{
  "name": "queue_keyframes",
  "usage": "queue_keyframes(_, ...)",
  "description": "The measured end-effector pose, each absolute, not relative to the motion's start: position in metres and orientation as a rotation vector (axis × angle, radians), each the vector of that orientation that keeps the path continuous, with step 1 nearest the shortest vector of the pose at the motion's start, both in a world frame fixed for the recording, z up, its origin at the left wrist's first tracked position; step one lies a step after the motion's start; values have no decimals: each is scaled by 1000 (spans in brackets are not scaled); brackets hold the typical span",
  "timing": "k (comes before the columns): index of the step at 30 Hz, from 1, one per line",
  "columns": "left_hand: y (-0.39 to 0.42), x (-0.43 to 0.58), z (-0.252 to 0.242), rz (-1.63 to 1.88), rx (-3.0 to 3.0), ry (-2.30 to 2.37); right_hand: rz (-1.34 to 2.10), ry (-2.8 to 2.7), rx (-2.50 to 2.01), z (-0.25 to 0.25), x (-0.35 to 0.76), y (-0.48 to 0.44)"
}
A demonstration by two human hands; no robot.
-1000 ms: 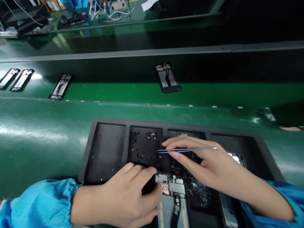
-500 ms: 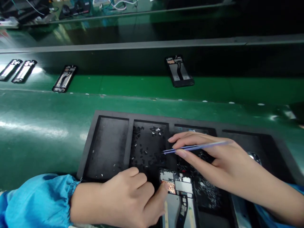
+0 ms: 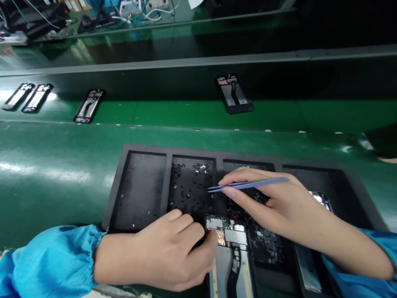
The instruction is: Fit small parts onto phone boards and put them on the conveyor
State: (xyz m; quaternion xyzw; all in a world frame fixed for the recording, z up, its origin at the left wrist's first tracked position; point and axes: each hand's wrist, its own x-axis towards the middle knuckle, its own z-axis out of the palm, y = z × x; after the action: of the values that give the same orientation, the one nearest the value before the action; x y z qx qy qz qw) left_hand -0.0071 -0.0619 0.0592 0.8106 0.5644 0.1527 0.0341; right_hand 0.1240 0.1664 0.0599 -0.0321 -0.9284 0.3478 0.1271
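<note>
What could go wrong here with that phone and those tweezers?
The bare left hand touches near the copper foil on the phone frame, so skin could smudge it. The tweezers in the right hand hang just over small loose parts in the foam tray; a slip might scatter them.

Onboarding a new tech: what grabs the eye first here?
The blue tweezers in the right hand, tips over the black foam tray and its scattered small parts. The left hand sits against an open phone frame at the tray's near side. More phone frames lie on the green belt beyond.
</note>
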Motion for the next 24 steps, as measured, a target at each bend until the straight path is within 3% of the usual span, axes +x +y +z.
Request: queue_keyframes(24,-63,-4,54,544,2478,1786,1145,-2799,70,67,127,178)
